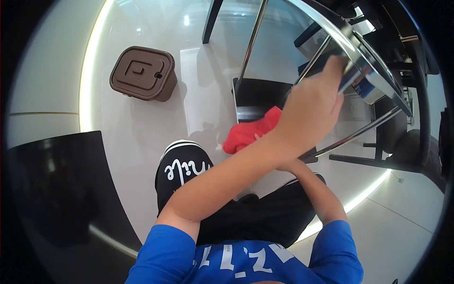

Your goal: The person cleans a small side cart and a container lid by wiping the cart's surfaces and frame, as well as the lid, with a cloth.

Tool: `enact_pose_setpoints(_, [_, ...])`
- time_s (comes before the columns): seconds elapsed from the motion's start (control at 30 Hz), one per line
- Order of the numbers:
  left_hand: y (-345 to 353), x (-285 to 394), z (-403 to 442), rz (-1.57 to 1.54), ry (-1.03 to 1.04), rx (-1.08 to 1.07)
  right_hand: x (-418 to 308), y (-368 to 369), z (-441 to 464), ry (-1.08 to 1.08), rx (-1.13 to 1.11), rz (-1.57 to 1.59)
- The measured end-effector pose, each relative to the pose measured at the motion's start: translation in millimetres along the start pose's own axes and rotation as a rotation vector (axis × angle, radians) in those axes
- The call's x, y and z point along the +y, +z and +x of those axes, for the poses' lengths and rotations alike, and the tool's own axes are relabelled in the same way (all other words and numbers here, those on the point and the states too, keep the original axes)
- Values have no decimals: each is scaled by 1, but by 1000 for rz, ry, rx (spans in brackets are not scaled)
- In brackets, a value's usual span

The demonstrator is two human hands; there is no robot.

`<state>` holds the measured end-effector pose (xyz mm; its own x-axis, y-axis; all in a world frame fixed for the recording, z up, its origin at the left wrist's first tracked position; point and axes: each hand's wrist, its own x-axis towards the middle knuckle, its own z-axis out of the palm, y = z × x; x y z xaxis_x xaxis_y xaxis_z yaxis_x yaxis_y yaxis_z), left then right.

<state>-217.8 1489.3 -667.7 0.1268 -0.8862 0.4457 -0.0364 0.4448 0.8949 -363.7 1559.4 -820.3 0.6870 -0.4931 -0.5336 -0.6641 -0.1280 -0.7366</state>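
Note:
My left hand [318, 102] reaches up to the right, its fingers closed on the chrome rim [338, 35] of a metal-framed piece of furniture. The fingertips are slightly blurred. Beneath it crosses my right arm, and most of my right hand [289, 165] is hidden behind the left forearm. A bunched red cloth [248, 135] sticks out past that forearm, in line with the right wrist and above the floor, so it appears held there. Chrome legs [253, 40] slant down from the rim to a dark base plate [260, 97].
A brown lidded bin [144, 73] stands on the glossy pale floor [198, 90] at the left. A black curved panel [61, 189] fills the lower left. Dark furniture legs [212, 21] are at the back, with more black furniture [416, 94] on the right. Light strips run along the walls.

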Motion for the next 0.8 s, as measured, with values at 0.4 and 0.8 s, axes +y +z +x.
enact_pose_setpoints(0.4, [28,4,-54,-180,18,-153,43,-31,-56,53,404,489])
enact_pose_setpoints(0.8, [22,24,-69,-1131,-396,-765,-19,-29,-317,-30,1177,1359])
